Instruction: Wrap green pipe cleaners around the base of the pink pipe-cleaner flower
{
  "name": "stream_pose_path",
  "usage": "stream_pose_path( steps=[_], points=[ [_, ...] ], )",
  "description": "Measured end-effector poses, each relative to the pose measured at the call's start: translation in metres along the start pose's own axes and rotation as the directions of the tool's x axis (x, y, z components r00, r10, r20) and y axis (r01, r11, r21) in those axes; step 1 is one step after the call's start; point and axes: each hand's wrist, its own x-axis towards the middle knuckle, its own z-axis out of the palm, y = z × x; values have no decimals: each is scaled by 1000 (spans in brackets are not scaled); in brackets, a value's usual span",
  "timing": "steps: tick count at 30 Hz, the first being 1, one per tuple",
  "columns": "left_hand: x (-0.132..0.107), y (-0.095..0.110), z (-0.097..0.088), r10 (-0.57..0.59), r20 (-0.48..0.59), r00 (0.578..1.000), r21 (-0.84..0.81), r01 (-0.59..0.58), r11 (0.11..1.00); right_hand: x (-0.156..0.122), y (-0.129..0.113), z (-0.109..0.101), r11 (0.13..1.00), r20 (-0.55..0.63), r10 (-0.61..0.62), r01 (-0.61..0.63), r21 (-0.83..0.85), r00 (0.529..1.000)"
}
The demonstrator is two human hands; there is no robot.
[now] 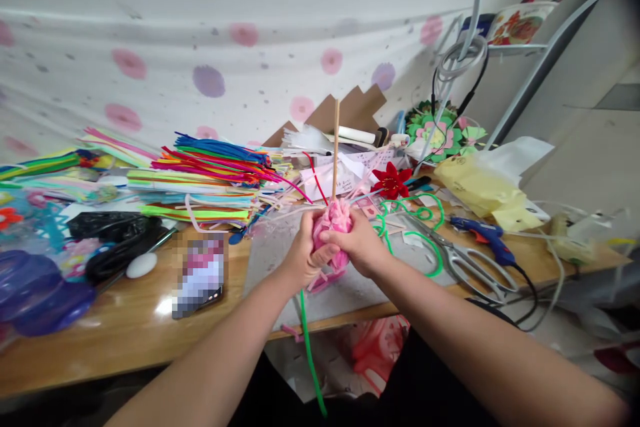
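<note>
Both hands are wrapped round a pink pipe-cleaner bundle above the near edge of a grey mat. My left hand grips its left side, and my right hand closes on its right side with the thumb across the front. A thin wooden stick stands upright out of the top of the bundle. Much of the bundle is hidden behind my fingers. From under my left hand a green pipe cleaner hangs past the table edge. A red pipe-cleaner flower lies behind my right hand.
Piles of coloured pipe cleaners lie at the back left. A phone and a purple plastic object are on the left. On the right are large scissors, a blue glue gun with its cord, and curled green pipe cleaners.
</note>
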Motion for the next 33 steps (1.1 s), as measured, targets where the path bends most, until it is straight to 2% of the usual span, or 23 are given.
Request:
stream_pose_path(
  steps=[4,7,8,9,10,12,13,14,17,20,21,22,23,24,25,26,30,32,33],
  points=[
    [3,-8,-1,-46,21,999,-50,47,998,5,3,-2,999,-4,35,-35,27,999],
    [7,-9,-18,-40,47,998,-103,44,994,15,1,-11,993,-4,62,-61,97,998],
    [7,-9,-26,-34,17,999,-56,35,998,19,0,-15,990,-11,69,-67,121,998],
    [5,-11,-33,-32,-28,999,88,34,996,23,-1,-19,987,-21,77,-73,142,997],
    [2,-13,-39,-60,-35,998,310,68,948,26,-3,-23,984,-31,85,-79,161,996],
    [-6,-19,-48,-150,34,988,655,92,750,32,-6,-30,978,-42,99,-89,189,994],
    [-10,-23,-50,-202,83,976,738,76,671,34,-8,-33,975,-42,104,-93,200,994],
    [-14,-27,-51,-238,125,963,776,54,628,35,-10,-36,973,-42,106,-95,209,993],
    [-18,-30,-55,-252,174,952,788,19,616,36,-20,-44,971,-50,93,-80,226,994],
    [-16,-16,-70,-265,225,938,795,-19,606,32,-31,-57,979,-74,39,-23,204,996],
    [-17,-8,-77,-283,275,919,788,-47,614,30,-34,-62,982,-85,24,-7,191,996],
    [-18,1,-85,-312,366,877,767,-94,635,28,-36,-67,985,-93,15,1,174,996],
    [-21,8,-92,-353,510,784,730,-177,660,25,-38,-72,988,-92,14,0,156,996],
    [-25,15,-98,-382,588,713,708,-226,669,23,-39,-76,991,-84,16,-5,137,996],
    [-31,20,-102,-413,619,668,712,-255,654,20,-39,-79,993,-71,21,-12,118,997],
    [-37,23,-106,-439,629,642,723,-275,634,18,-40,-82,995,-55,26,-20,102,998],
    [-52,24,-107,-485,624,612,764,-346,545,12,-43,-85,994,-41,24,-20,107,999],
    [-42,25,-106,-452,638,623,761,-419,496,11,-46,-84,990,-40,13,-8,138,999],
    [-33,26,-106,-421,637,646,763,-447,467,10,-47,-84,988,-40,12,-6,155,999]
  ],
)
